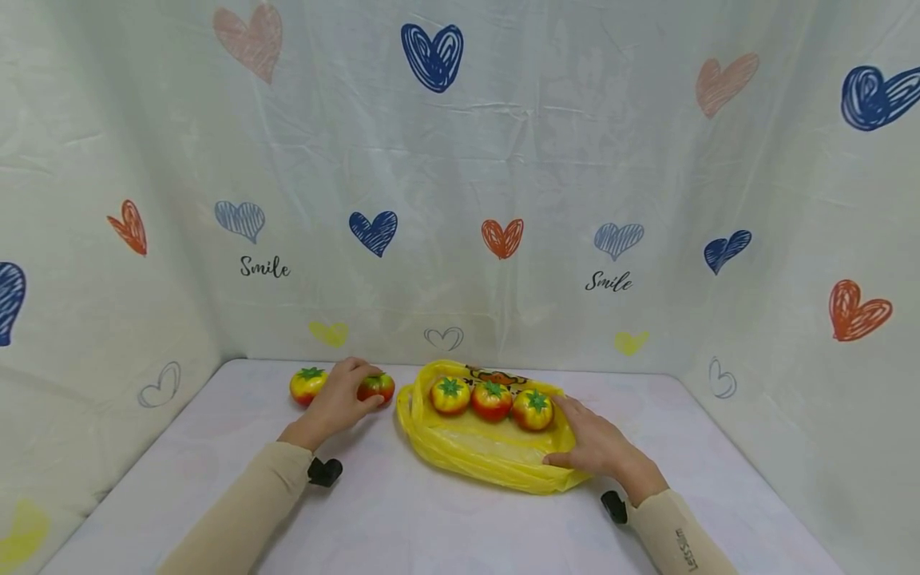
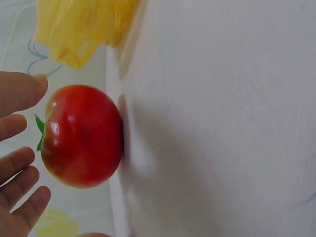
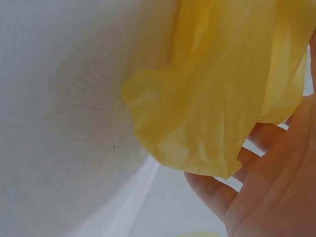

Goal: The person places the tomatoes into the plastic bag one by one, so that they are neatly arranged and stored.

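In the head view my left hand is over a red tomato with a green leafy top. The left wrist view shows the left fingers spread beside the tomato, with a gap between. A yellow-and-red tomato sits just left of that hand. A yellow plastic bag lies with its mouth spread, holding a yellow tomato, a red tomato and another yellow one. My right hand rests against the bag's right side, its fingers extended and partly hidden behind the plastic.
A white table lies under everything. White curtain printed with hearts stands behind and at both sides. Black straps with small cameras sit at the wrists.
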Demonstrator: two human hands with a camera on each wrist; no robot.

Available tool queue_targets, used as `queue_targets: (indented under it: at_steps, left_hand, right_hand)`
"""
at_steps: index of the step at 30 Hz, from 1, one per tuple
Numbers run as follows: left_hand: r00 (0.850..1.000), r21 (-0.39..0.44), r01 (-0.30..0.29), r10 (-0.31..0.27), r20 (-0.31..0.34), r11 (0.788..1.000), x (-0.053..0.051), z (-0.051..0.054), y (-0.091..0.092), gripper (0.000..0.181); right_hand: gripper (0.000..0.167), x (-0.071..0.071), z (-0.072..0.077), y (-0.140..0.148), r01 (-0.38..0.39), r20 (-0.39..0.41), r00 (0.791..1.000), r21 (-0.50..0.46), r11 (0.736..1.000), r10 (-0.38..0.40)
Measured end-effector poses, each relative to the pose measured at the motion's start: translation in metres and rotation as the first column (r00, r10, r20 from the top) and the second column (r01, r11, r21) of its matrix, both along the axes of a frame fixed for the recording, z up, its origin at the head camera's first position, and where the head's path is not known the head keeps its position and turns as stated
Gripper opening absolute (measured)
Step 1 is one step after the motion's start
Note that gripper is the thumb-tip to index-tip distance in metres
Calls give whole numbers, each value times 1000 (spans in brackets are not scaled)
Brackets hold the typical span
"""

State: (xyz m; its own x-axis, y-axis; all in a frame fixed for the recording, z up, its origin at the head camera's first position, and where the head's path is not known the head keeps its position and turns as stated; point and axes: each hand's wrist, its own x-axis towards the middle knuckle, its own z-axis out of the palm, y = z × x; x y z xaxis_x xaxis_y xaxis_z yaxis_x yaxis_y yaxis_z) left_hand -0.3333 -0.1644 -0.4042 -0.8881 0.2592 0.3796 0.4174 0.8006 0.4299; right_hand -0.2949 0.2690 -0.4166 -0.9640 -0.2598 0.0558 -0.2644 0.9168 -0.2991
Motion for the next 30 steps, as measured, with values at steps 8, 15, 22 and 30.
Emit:
queue_targets:
  at_steps: [8,15,22,30]
  left_hand:
    - [999,-22,-32,32,-10,999,0,2,-11,43]
    - [999,-16,-28,27,-16,999,1,4,-24,46]
    - [999,-23,-31,30,-30,999,0,4,-35,45]
    - [994,-38,-40,36,-107,998,-2,3,-48,45]
  right_hand:
    - [107,1,0,1,-2,1,1000,-4,1000,2]
    - [107,2,0,1,-8,2,1000,-7,1000,8]
    - [107,1,-1,1,-9,-6,1000,-3,1000,9]
    - [108,0,0,1,-4,-1,1000,-2,1000,4]
